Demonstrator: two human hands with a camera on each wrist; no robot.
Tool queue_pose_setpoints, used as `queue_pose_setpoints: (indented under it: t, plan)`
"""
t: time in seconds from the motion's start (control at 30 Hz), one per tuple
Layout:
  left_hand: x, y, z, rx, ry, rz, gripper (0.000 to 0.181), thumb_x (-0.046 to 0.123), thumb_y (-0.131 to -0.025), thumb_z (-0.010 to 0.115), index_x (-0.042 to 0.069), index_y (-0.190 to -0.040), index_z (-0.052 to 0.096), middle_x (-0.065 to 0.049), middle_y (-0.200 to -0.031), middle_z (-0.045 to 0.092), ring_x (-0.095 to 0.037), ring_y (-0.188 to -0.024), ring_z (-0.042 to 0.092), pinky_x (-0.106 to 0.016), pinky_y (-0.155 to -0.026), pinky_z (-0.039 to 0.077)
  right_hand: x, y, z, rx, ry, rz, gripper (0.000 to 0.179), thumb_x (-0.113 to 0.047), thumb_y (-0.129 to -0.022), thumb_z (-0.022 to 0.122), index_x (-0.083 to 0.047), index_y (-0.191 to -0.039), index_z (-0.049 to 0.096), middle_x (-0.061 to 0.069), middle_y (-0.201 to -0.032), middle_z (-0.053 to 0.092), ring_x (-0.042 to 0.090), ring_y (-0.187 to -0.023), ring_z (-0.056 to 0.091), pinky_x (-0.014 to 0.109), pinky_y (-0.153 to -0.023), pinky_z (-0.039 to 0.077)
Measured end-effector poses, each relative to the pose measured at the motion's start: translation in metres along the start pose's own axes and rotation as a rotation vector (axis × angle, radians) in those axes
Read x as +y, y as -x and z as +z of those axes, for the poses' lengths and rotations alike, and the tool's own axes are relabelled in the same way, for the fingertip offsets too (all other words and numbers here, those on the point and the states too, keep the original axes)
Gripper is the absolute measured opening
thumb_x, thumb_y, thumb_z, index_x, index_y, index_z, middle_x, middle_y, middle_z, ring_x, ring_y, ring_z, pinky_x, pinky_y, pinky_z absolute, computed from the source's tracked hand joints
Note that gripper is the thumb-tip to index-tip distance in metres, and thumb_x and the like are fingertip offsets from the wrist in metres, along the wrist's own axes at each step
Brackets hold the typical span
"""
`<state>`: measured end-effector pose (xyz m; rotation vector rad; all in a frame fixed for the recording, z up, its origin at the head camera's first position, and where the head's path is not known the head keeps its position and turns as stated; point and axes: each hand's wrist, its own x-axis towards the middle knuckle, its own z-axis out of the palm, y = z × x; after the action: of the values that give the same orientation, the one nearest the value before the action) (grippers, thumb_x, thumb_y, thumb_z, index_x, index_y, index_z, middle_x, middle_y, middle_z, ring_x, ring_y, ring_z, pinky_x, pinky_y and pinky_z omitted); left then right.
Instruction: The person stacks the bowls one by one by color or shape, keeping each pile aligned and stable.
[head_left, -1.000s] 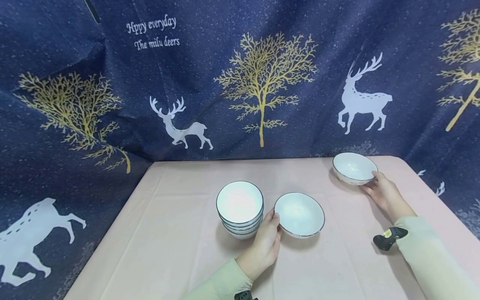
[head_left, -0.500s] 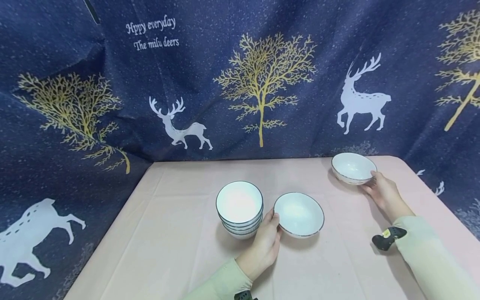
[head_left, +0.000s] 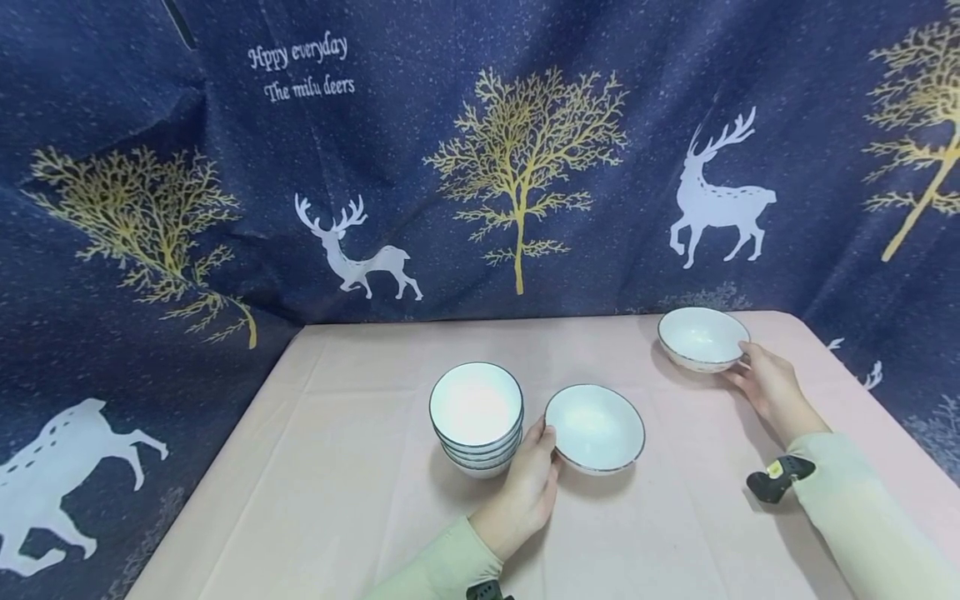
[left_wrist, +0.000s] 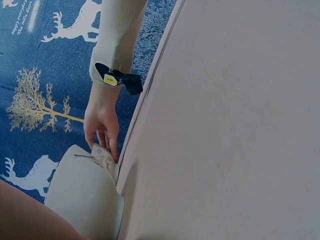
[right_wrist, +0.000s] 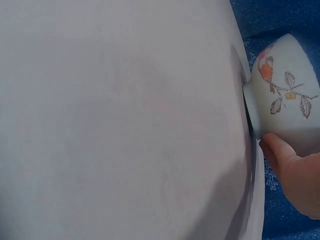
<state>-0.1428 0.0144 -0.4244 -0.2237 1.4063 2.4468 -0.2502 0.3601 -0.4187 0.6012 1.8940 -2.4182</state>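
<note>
My left hand (head_left: 527,490) grips the near-left rim of a white dark-rimmed bowl (head_left: 596,427) at the middle of the table, thumb over the edge. Close on its left stands a stack of several matching bowls (head_left: 477,408). Farther back on the right, my right hand (head_left: 768,386) holds another bowl (head_left: 701,337) by its right side, thumb at the rim and fingers beneath. A bird and branch pattern decorates the outside of this bowl (right_wrist: 287,95) in the right wrist view. The left wrist view shows the left-hand bowl (left_wrist: 85,200) side-on, partly covering the other one.
A pale pink cloth covers the table (head_left: 337,467). Behind it hangs a dark blue backdrop (head_left: 420,125) printed with white deer and golden trees. A black wrist device (head_left: 780,479) is strapped at the right sleeve.
Both hands keep their grips on the bowls. The whole head view has shifted slightly to the left; the stack and the bowls hold nearly the same places.
</note>
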Motion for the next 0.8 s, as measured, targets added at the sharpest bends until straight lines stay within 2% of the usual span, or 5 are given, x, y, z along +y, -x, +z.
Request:
queue_pose_setpoints:
  t: [0.33,0.47,0.6,0.7,0.8]
  plan:
    - [-0.001,-0.001,-0.001,0.005,-0.010,-0.001,0.055,0.016,-0.105,0.031,-0.004,-0.151,0.010,-0.021,-0.158,0.007,-0.035,-0.145,0.007,-0.046,-0.120,0.013,0.001,0.005,0.001,-0.037,0.056,-0.049,0.070,-0.026,-0.103,0.033,0.003,-0.148,-0.013,0.023,-0.157,-0.014,0.035,-0.144,0.007,0.019,-0.102,0.042]
    - [-0.001,-0.001,-0.001,0.004,-0.009,-0.001,0.054,0.015,-0.105,0.031,-0.004,-0.151,0.009,-0.022,-0.158,0.006,-0.035,-0.145,0.007,-0.046,-0.120,0.012,0.002,0.008,0.002,-0.045,0.076,-0.055,0.072,-0.027,-0.103,0.036,0.004,-0.148,-0.011,0.025,-0.156,-0.012,0.031,-0.143,0.021,0.019,-0.099,0.046]
    - [-0.001,-0.001,-0.002,-0.002,-0.015,-0.008,0.055,0.016,-0.105,0.031,-0.004,-0.151,0.009,-0.021,-0.159,0.005,-0.035,-0.145,0.006,-0.046,-0.120,0.012,0.003,0.011,0.002,-0.063,0.074,-0.070,0.072,-0.025,-0.103,0.037,0.005,-0.148,-0.011,0.026,-0.156,-0.012,0.015,-0.110,0.056,0.019,-0.097,0.048]
    - [-0.001,-0.001,-0.002,-0.008,-0.018,-0.010,0.055,0.017,-0.105,0.031,-0.003,-0.151,0.009,-0.021,-0.159,0.005,-0.035,-0.145,0.006,-0.046,-0.120,0.012,0.004,0.014,0.002,-0.083,0.078,-0.082,0.072,-0.024,-0.103,0.037,0.006,-0.148,-0.011,0.027,-0.155,-0.013,-0.001,-0.084,0.055,0.020,-0.096,0.049]
    - [-0.001,-0.001,-0.003,-0.014,-0.018,-0.010,0.055,0.017,-0.105,0.031,-0.003,-0.151,0.009,-0.021,-0.159,0.005,-0.035,-0.145,0.006,-0.046,-0.120,0.011,0.003,0.016,0.004,-0.095,0.060,-0.086,0.072,-0.024,-0.103,0.038,0.006,-0.147,-0.010,0.027,-0.155,-0.013,-0.004,-0.077,0.056,0.020,-0.094,0.051]
